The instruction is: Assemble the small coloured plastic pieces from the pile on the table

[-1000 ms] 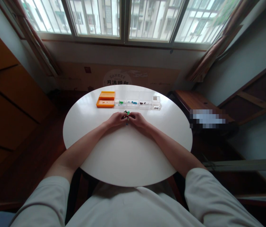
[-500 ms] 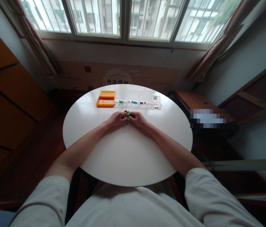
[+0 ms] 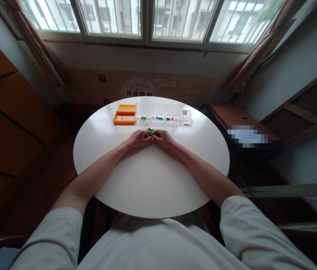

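My left hand [image 3: 141, 138] and my right hand [image 3: 161, 138] meet over the middle of the white round table [image 3: 152, 180], fingertips nearly touching. Between and just beyond the fingers lies a small heap of tiny pieces [image 3: 150, 131], green and dark, with a bit of blue on the near side. Both hands have their fingers bent and pinched at the heap. Whatever the fingertips grip is too small to make out. Just beyond stand an orange box [image 3: 124, 122] and a clear compartment box [image 3: 172, 124] with small green, blue and dark pieces in separate compartments.
The oval-looking table edge curves close to my body. A wooden bench [image 3: 231, 112] with a blurred pale item stands at the right. A long cardboard box [image 3: 175, 82] rests under the window, and an orange-brown cabinet [image 3: 0, 123] is at the left.
The whole view has shifted slightly upward as the head tilts. Both hands stay at the heap, with only small finger movement.
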`<state>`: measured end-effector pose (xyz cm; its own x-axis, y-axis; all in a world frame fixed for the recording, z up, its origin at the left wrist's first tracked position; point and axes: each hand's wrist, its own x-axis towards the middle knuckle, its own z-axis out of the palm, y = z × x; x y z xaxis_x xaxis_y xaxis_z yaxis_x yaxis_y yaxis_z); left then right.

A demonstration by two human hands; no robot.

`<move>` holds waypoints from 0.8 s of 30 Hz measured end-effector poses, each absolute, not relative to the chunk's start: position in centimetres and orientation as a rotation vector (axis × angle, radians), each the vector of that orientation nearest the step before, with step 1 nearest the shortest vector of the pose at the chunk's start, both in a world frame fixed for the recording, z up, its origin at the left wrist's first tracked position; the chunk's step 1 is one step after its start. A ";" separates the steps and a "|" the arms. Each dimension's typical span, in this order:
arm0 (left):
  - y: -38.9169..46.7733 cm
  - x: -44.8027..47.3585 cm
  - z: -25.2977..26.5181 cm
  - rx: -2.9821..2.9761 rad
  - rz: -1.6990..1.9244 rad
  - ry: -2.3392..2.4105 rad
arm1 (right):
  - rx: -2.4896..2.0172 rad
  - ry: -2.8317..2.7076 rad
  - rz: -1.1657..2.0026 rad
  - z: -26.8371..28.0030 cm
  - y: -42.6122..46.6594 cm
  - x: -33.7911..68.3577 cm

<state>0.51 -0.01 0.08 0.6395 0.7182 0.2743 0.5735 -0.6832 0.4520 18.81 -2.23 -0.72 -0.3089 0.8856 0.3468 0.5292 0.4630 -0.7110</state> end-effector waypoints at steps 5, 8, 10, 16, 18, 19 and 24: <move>0.2 0.4 -0.2 2.551 0.640 1.020 | -1.174 -1.972 0.611 -1.0 -2.0 18.9; 0.3 0.4 -0.4 2.562 0.653 1.019 | -1.166 -1.978 0.612 -1.0 -2.0 18.9; 0.4 0.4 -0.5 2.561 0.654 1.024 | -1.159 -1.987 0.613 -1.0 -2.1 18.9; 0.4 0.4 -0.6 2.550 0.645 1.036 | -1.137 -1.978 0.635 -1.1 -2.1 19.0; 0.4 0.4 -0.5 2.550 0.643 1.034 | -1.138 -1.980 0.627 -1.2 -2.0 19.0; 0.4 0.4 -0.5 2.549 0.642 1.035 | -1.139 -1.983 0.622 -1.2 -2.0 19.0; 0.3 0.4 -0.4 2.556 0.655 1.035 | -1.147 -1.994 0.606 -1.1 -2.0 18.9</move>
<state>0.42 0.29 -0.41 0.6354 0.7130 0.2966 0.5730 -0.6928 0.4378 18.92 -2.00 -1.12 -0.3220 0.8725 0.3674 0.5204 0.4873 -0.7012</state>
